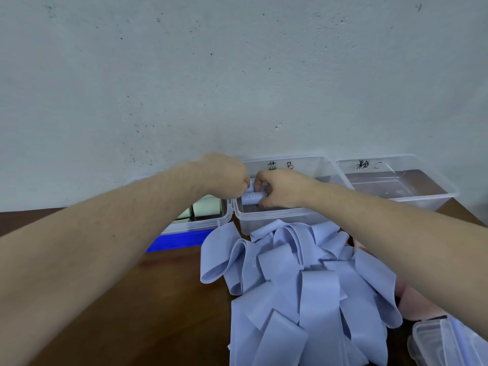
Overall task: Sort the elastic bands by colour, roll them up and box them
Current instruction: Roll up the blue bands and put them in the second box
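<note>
Elastic bands of pale lilac-blue stretch fabric are the business here, and one of them, a tightly rolled lilac-blue band [253,197] with faint pale digits printed on it, is held low inside the middle clear plastic box [274,216], the one marked with a handwritten "B". To the left of the grip stands another clear plastic box [211,220] holding what look like pale greenish rolls, set on a blue plastic base [179,240]. The left hand [224,175] is curled into a fist at the roll's left end, and the right hand [280,188] has its fingers curled round the roll's right end, so both grips are closed on it. To do this step well, I judge the roll should be pressed down onto the box floor and released evenly, both ends together, so the springy fabric does not uncoil. Right of the grip sits a third clear plastic box [433,199]. Nearer the person, a loose heap of flat lilac-blue bands [303,286] lies on the brown wooden table [158,299], with pink bands [412,299] peeking from beneath.
</note>
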{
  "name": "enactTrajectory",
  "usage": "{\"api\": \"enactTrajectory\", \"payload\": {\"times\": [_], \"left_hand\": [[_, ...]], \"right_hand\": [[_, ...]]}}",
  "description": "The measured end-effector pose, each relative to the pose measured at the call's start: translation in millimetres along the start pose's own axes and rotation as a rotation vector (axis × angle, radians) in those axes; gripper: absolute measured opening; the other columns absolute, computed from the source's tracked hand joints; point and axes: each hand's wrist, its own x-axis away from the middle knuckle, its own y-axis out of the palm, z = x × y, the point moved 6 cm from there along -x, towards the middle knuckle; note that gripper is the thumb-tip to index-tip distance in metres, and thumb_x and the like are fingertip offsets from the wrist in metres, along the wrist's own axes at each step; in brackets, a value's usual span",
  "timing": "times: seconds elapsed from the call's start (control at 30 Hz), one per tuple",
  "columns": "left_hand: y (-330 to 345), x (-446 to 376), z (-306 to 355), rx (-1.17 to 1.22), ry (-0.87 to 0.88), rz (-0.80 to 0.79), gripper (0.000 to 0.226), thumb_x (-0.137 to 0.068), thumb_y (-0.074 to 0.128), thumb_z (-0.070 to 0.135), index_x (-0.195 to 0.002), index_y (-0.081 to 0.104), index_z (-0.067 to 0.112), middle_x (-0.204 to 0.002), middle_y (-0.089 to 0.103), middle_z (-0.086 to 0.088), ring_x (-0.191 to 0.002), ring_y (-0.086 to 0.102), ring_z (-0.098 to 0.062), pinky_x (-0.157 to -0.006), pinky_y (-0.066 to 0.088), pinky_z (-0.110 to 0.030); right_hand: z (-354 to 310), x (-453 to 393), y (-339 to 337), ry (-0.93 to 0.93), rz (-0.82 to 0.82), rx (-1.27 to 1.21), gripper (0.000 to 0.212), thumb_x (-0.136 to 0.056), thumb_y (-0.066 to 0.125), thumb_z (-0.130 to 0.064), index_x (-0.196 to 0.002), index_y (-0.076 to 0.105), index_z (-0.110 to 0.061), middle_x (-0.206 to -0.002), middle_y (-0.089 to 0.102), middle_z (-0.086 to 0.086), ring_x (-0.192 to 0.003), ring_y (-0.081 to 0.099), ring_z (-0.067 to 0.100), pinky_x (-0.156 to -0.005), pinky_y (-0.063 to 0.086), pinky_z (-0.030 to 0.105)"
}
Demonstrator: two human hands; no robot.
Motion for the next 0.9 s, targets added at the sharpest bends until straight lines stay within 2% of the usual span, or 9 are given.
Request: {"api": "enactTrajectory", "payload": {"times": [0.13, 0.3, 0.53, 0.67, 0.77, 0.9], "left_hand": [[1.6, -2.7, 0.2, -0.017, 0.0, -0.013, 0.039, -0.101, 0.034, 0.028, -0.121, 0.066, 0.02, -0.124, 0.066, -0.002, -0.111, 0.061, -0.023, -0.09, 0.051, -0.04], [5.2, -6.2, -3.4, -0.008, -0.01, -0.016, 0.04, -0.1, 0.033, 0.031, -0.118, 0.067, 0.023, -0.12, 0.067, 0.0, -0.107, 0.062, -0.021, -0.091, 0.053, -0.043], [4.7, -6.0, -3.4, -0.014, -0.012, -0.027, 0.04, -0.099, 0.032, 0.03, -0.119, 0.067, 0.023, -0.121, 0.067, 0.0, -0.109, 0.062, -0.021, -0.092, 0.052, -0.043], [2.1, -3.9, -1.4, -0.009, -0.013, -0.032, 0.039, -0.1, 0.033, 0.029, -0.119, 0.066, 0.021, -0.121, 0.067, -0.002, -0.108, 0.062, -0.022, -0.088, 0.052, -0.039], [1.6, -3.4, -0.9, -0.019, -0.008, -0.041, 0.039, -0.099, 0.033, 0.027, -0.12, 0.066, 0.022, -0.123, 0.066, 0.0, -0.111, 0.061, -0.022, -0.092, 0.051, -0.041], [-0.1, -0.6, 0.6, -0.032, -0.001, -0.036, 0.038, -0.099, 0.033, 0.026, -0.118, 0.065, 0.023, -0.121, 0.065, 0.001, -0.108, 0.06, -0.021, -0.085, 0.05, -0.038]], "right_hand": [[-0.7, -1.6, -0.2, 0.013, 0.012, -0.056, 0.035, -0.081, 0.073, -0.024, -0.114, 0.06, -0.021, -0.09, 0.057, -0.004, -0.082, 0.053, 0.018, -0.066, 0.038, 0.027], [0.0, -0.2, 1.1, 0.014, -0.015, -0.097, 0.036, -0.079, 0.076, -0.025, -0.111, 0.059, -0.023, -0.08, 0.054, -0.008, -0.07, 0.05, 0.012, -0.062, 0.038, 0.027], [-1.0, 1.8, -1.1, 0.004, -0.008, -0.089, 0.037, -0.081, 0.074, -0.028, -0.115, 0.062, -0.021, -0.085, 0.056, -0.006, -0.078, 0.053, 0.016, -0.067, 0.041, 0.026], [-2.7, 2.3, -4.0, -0.006, 0.002, -0.087, 0.033, -0.083, 0.073, -0.031, -0.114, 0.066, -0.02, -0.096, 0.063, -0.002, -0.085, 0.057, 0.016, -0.072, 0.046, 0.026], [-2.8, 0.6, 0.0, 0.003, -0.024, -0.08, 0.032, -0.082, 0.074, -0.034, -0.111, 0.064, -0.024, -0.097, 0.062, -0.003, -0.088, 0.058, 0.017, -0.071, 0.044, 0.026], [-2.9, 3.2, -0.5, -0.001, -0.011, -0.073, 0.037, -0.081, 0.075, -0.036, -0.114, 0.063, -0.024, -0.1, 0.06, -0.004, -0.09, 0.056, 0.016, -0.074, 0.044, 0.027]]}}
